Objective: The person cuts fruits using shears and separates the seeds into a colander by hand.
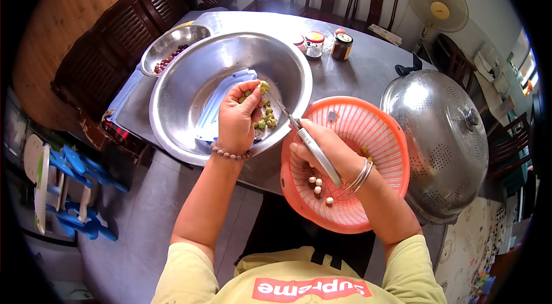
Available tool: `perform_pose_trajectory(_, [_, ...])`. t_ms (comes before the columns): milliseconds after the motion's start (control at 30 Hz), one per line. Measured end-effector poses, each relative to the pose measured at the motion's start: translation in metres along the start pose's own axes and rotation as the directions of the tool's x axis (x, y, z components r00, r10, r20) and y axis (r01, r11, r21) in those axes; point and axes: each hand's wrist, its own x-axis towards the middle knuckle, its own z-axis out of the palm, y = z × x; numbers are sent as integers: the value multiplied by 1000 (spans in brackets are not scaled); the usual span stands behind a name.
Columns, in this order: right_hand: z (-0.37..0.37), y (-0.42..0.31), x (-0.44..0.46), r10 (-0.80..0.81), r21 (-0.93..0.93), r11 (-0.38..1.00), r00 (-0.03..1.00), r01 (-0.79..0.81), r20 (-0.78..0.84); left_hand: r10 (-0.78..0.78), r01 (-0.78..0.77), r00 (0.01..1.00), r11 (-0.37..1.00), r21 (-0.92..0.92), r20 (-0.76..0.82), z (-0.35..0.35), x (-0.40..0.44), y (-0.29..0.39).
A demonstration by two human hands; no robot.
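Observation:
My left hand (237, 113) is closed over the large steel basin (172, 94), with small green fruit (264, 87) pinched at its fingertips and more in the palm. In my right hand (330, 146) is a knife (315, 147) with a grey handle, its narrow blade pointing at the fruit. Green fruit pieces (267, 117) lie in the basin beside a pale blue plastic piece (221, 103), partly hidden by my left hand. Below my right forearm stands an orange colander (397, 149), holding white round pieces (318, 189) and a few greenish ones (364, 149).
Behind the basin, a smaller steel bowl (150, 58) holds dark red fruit (171, 59). Jars (341, 46) stand at the table's back. A large perforated steel lid or pot (443, 137) is at the right. A fan (439, 10), chairs and a wooden bench (126, 28) surround the table.

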Motion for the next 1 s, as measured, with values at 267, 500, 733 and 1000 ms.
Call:
perform_pose_trajectory(267, [-5,-11,0,170,114,978,984,-175,56,30,-30,999,999,36,-22,1,1,0])
perform_pose_trajectory(500, [2,19,2,-162,-437,893,983,107,-90,63,-62,998,996,-62,5,7,-4,4])
perform_pose_trajectory(733, [1,14,-6,-204,-595,796,975,115,-84,89,-135,982,947,292,164,10,-6,-2])
perform_pose_trajectory(1000, [-24,-6,-27,-159,-563,815,987,134,5,156,-160,987,939,305,38,5,-2,-4])
